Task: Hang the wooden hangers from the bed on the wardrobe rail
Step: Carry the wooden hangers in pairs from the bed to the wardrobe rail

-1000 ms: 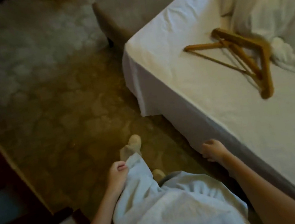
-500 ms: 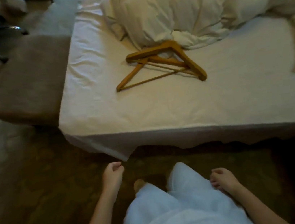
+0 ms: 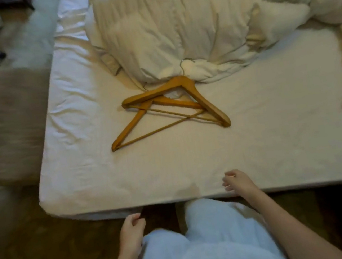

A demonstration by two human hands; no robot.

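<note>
One wide-angle camera, worn on the person's head, supplies the only view. It faces forward and steeply down, across the bed point(image 3: 276, 136) from its near edge. That edge runs across the lower third of the frame. The wooden hangers point(image 3: 183, 81) lie close to frame centre at middle range, with the duvet point(image 3: 184, 28) along the top. The left hand point(image 3: 131, 231) and right hand point(image 3: 238, 182) enter from the bottom, nearest the lens. The floor point(image 3: 41, 257) fills the lower left.

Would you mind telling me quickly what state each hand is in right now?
Left hand: open, fingers loosely curled, holding nothing.
Right hand: open, loosely curled by the edge of the bed, holding nothing.
</note>
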